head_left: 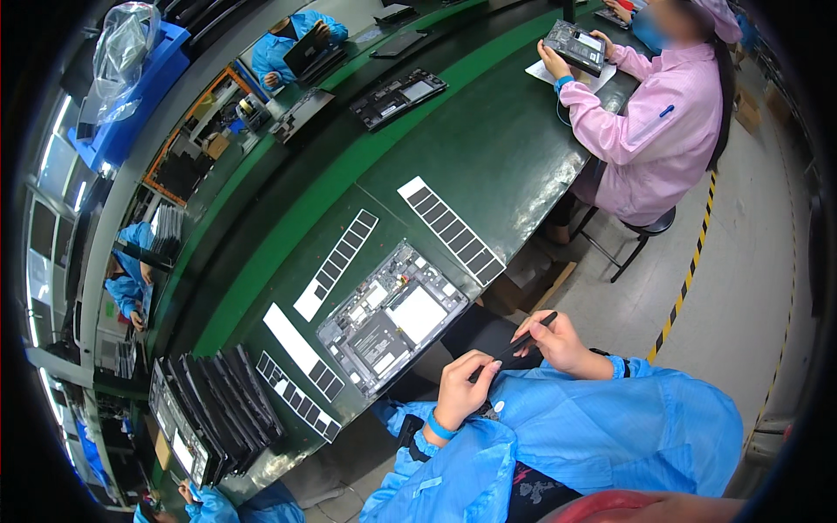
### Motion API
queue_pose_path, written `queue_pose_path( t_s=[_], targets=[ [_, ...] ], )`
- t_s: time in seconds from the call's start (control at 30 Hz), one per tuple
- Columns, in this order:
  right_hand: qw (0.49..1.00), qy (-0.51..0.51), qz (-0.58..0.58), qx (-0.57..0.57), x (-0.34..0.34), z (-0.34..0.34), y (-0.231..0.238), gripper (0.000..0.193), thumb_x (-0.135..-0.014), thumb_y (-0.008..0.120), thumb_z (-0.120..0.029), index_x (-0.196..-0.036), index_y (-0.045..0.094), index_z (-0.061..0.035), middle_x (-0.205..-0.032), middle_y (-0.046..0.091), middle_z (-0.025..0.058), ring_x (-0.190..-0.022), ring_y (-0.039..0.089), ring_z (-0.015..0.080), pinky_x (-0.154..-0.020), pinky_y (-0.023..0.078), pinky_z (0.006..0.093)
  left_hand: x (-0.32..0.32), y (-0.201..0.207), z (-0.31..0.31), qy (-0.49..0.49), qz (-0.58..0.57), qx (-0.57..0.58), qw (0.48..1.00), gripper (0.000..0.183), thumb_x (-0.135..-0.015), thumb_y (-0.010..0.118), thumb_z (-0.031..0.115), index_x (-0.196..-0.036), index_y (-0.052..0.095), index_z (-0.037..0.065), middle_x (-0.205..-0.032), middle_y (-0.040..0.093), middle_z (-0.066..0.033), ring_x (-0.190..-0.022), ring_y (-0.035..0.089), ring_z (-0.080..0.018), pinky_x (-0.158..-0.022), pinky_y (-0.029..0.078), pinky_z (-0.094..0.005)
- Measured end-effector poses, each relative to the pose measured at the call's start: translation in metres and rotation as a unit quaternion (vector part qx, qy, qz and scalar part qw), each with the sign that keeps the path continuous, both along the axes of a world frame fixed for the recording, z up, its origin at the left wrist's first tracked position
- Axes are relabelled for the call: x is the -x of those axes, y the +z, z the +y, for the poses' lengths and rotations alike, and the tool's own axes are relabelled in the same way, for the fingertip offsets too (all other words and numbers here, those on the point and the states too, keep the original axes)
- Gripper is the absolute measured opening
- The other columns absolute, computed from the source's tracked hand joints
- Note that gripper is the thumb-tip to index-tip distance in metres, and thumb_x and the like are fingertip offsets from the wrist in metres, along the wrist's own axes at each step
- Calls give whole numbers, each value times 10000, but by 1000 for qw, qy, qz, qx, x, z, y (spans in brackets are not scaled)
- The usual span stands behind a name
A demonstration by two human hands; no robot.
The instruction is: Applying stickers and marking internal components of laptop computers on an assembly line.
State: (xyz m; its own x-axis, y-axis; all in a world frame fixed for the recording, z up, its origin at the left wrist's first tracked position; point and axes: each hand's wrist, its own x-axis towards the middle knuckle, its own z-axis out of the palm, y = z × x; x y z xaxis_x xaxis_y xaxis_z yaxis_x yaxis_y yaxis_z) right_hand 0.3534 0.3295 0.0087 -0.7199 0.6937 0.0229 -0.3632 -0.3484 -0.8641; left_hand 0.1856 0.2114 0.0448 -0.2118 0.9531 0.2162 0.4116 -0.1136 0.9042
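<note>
In front of my body, over the table's near edge, both hands are close together. My right hand (558,343) grips a slim black pen-shaped tool (547,320); whether it is a pair of tweezers I cannot tell. Its lower end points toward my left hand (464,388). The left fingers are pinched together on a small dark piece whose kind I cannot make out. Beyond them an opened laptop base (392,318) lies on the green table, its boards and battery exposed. Around it lie white backing strips with black rectangular stickers: a long strip (451,230) and a shorter one (336,263).
Two more sticker strips (305,353) (298,397) lie left of the laptop base. At the table's left end stands a row of laptop bases (218,410). Another base (399,98) rests farther back. A person in pink (645,131) sits at right holding a device; others in blue work across.
</note>
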Motion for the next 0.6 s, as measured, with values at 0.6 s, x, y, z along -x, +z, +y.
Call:
queue_pose_path(
  t_s=[0.6],
  targets=[
    [977,-206,-40,-26,-48,83,-4,282,-1007,436,-273,-887,544,-42,-734,588,86,-586,568,132,-488,453,260,34,-21,-23,42,-140,172,974,94,-858,652,46,-833,698,-32,-757,665,-72,-673,607,-111,-620,480,-245]
  ],
)
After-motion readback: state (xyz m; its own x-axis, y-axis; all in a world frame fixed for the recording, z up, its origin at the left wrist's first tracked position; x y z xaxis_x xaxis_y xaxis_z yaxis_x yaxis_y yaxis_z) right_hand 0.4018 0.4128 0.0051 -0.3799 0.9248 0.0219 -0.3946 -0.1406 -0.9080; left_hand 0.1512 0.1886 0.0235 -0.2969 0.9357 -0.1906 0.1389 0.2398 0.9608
